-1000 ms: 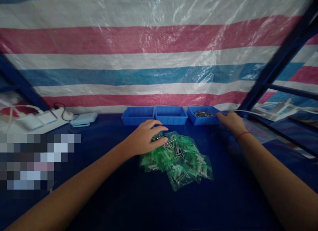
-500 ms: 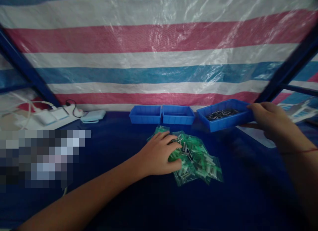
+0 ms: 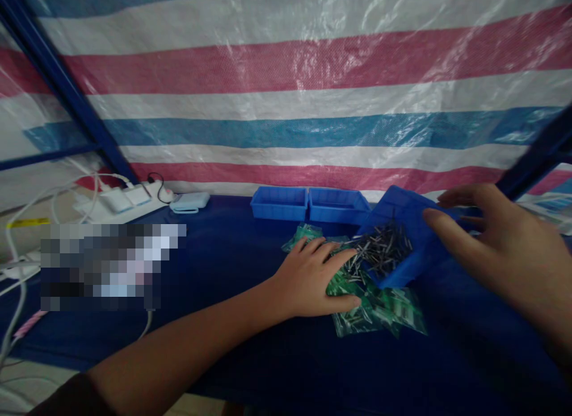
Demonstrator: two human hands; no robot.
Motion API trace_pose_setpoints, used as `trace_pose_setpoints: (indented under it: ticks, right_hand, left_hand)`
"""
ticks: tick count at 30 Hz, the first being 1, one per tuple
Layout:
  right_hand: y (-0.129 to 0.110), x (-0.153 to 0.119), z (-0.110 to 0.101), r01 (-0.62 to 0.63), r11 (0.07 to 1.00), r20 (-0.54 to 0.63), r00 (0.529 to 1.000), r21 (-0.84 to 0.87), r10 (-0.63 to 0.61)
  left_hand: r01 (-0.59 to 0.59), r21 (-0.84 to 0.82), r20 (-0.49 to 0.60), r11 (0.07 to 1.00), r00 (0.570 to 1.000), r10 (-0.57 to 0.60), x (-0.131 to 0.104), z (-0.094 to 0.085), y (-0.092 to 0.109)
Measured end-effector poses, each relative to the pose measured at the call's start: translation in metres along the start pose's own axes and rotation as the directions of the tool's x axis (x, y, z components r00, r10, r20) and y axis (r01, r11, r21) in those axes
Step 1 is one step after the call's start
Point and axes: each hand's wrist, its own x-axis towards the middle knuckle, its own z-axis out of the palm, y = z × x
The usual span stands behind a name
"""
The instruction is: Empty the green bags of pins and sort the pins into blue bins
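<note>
The left hand [image 3: 313, 279] lay palm down over the left part of a pile of small clear and green bags [image 3: 397, 309], its fingers spread open and slightly bent, the thumb pointing to the right. The pile sat on the blue table [image 3: 223, 255] in front of the person. The right hand [image 3: 500, 249] gripped a blue tilted bin [image 3: 415, 216] by its right end, with the thumb at the near side and the other fingers around the back, partly out of sight. That bin hung over the right side of the pile, its open top turned toward the left hand and its low end close above the bags. Thin metal pins [image 3: 386, 249] were heaped in the low end, and more pins lay on the bags just beside the left fingers; whether any were sliding out could not be told. Behind the pile, a left bin [image 3: 279, 204] and a middle bin [image 3: 337, 207], also blue, stood side by side near a striped sheet [image 3: 277, 70]. Farther left on the table were a pale blue case [image 3: 192, 201] and a white power strip [image 3: 147, 210] with plugs in it, and a blurred patch hid whatever lay in front of them
</note>
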Motion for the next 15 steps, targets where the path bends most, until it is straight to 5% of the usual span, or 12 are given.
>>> trace_pose_setpoints:
  ticks: [3, 8, 15]
  right_hand:
    - [-0.006, -0.004, -0.002, 0.106, 0.994, 0.023, 0.994, -0.039, -0.105]
    - [-0.013, -0.006, 0.000, 0.270, 0.956, -0.099, 0.954, -0.117, -0.281]
    - [-0.035, -0.007, 0.001, 0.380, 0.914, -0.156, 0.903, -0.140, -0.400]
  left_hand:
    - [-0.013, -0.011, -0.030, 1.000, 0.999, 0.012, -0.001, 0.002, 0.000]
    - [-0.016, -0.005, -0.060, 1.000, 0.998, 0.016, -0.003, 0.005, 0.000]
    - [-0.020, 0.024, -0.090, 0.999, 0.996, 0.022, -0.005, 0.007, 0.001]
